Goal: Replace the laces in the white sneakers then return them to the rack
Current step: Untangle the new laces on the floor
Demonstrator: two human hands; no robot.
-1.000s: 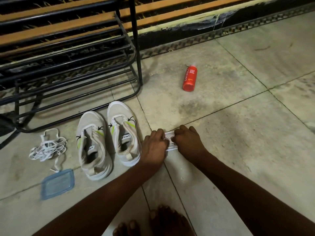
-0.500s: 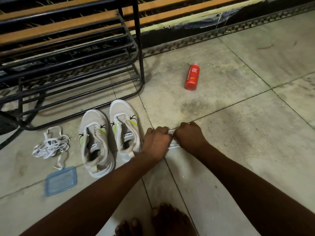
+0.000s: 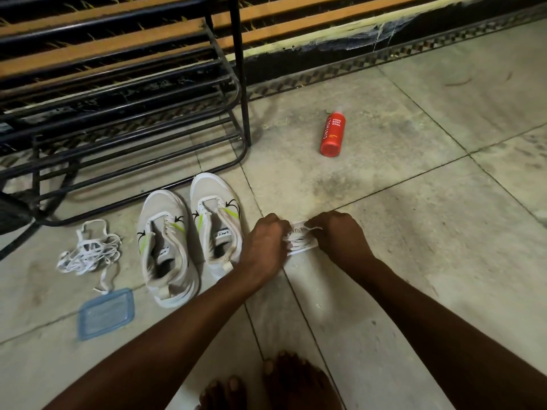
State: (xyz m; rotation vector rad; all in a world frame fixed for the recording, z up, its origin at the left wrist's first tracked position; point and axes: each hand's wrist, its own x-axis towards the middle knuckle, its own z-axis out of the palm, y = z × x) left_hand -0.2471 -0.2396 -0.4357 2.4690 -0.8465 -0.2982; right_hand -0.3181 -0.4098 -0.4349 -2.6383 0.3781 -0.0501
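Floor tile (image 3: pixel 399 261), curled fingers (image 3: pixel 276 224) round bundle (image 3: pixel 299 242)

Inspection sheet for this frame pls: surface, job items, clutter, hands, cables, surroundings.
Surface: tiled floor, stained.
Job's things: two sneakers side by side before the rack, toes toward it, apparently unlaced; loose laces piled left of them; small white packet.
Clutter: red bottle right of the rack; blue lid near the laces.
Grippers: left hand and right hand both grip the packet at the floor.
Cables: nothing seen.
Surroundings: patterned wall border; bare feet at bottom edge.
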